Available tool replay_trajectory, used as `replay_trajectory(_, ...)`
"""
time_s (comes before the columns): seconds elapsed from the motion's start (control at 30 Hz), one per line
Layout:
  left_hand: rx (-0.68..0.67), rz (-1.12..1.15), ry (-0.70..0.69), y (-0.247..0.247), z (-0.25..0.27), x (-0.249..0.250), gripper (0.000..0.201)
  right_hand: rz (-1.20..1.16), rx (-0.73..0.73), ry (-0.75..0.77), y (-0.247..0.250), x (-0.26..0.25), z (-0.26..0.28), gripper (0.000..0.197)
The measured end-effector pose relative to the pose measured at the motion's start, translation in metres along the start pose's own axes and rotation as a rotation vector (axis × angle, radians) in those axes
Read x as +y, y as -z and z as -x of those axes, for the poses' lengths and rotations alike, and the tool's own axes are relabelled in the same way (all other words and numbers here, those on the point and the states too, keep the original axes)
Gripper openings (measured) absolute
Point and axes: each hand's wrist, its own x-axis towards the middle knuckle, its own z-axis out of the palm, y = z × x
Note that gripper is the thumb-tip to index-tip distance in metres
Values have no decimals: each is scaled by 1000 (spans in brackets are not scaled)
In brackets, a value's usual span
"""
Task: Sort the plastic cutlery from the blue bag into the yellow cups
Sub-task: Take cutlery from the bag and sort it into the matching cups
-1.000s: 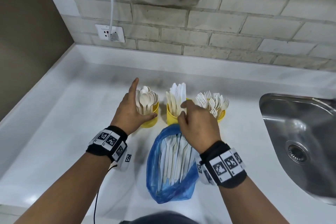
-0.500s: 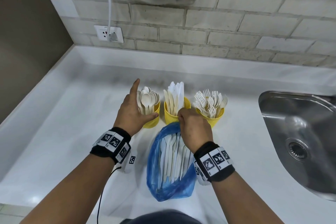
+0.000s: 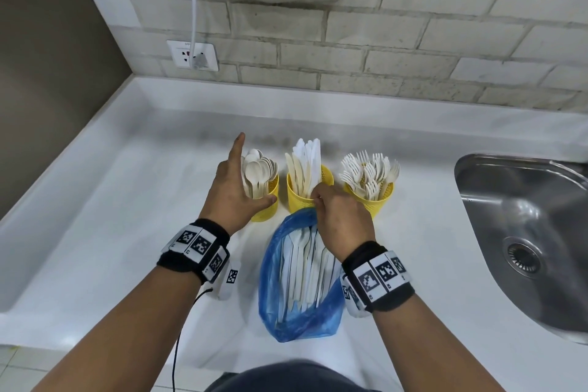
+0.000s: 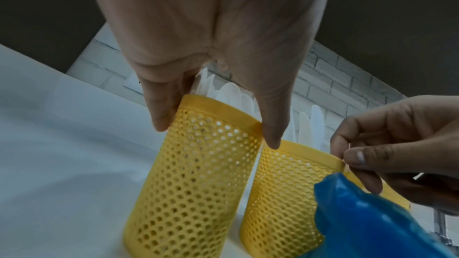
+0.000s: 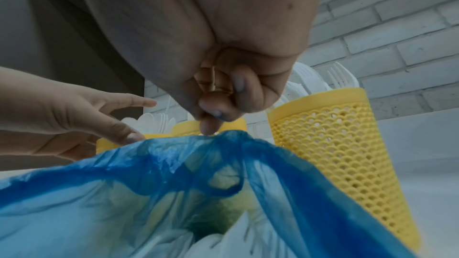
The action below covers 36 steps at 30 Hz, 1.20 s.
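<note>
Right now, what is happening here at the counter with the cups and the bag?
A person is sorting plastic cutlery into three yellow cups on a white counter. The left hand steadies the spoon cup. The right hand pinches something thin at the rim of the middle cup, which holds knives. The third cup holds forks. The blue bag lies open in front with more pieces inside.
</note>
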Motion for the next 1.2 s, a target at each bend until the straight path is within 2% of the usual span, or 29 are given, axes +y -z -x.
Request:
replay_trajectory(0.07,19,-16,-16,3,3,6,135,-71,56,-3,6,-1,5,13)
replay_trajectory(0.13,109,-64,-69,6,12,18,126,-147,115,4,11,-2,14,15)
replay_trajectory(0.17,182,-70,-124,6,19,25,113,-173,118,11,12,-1,20,14)
replay_trajectory(0.23,303,15,-236,6,36,42,76,-207,47,24,10,4,32,13)
replay_trajectory(0.27,268,87,-260,5,45,50,57,-217,-22,28,8,7,38,14)
replay_trajectory(0.3,146,138,-267,4,55,55,43,-213,-103,33,6,11,45,14)
replay_trajectory(0.37,-234,94,-280,-3,73,56,24,-173,-247,44,4,16,59,13)
replay_trajectory(0.4,-401,-21,-310,-8,82,53,16,-152,-302,43,4,18,67,13)
replay_trajectory(0.43,-516,-164,-349,-14,88,47,15,-146,-341,39,4,20,75,14)
replay_trajectory(0.5,-615,-445,-394,-24,98,35,26,-135,-377,18,3,25,89,17)
replay_trajectory(0.67,-587,-752,-366,-29,110,20,32,-72,-419,-94,2,34,109,26)
replay_trajectory(0.73,-578,-836,-315,-28,111,18,33,-69,-422,-168,3,36,110,35)
replay_trajectory(0.83,-549,-877,-176,-30,109,18,37,-43,-449,-299,1,36,105,45)
replay_trajectory(0.97,-532,-844,-32,-38,102,20,41,-43,-424,-448,1,30,95,41)
replay_trajectory(1.07,-556,-813,29,-47,96,20,44,-89,-428,-495,1,21,89,39)
replay_trajectory(1.2,-493,-709,71,-61,91,20,54,-122,-435,-535,-5,17,84,42)
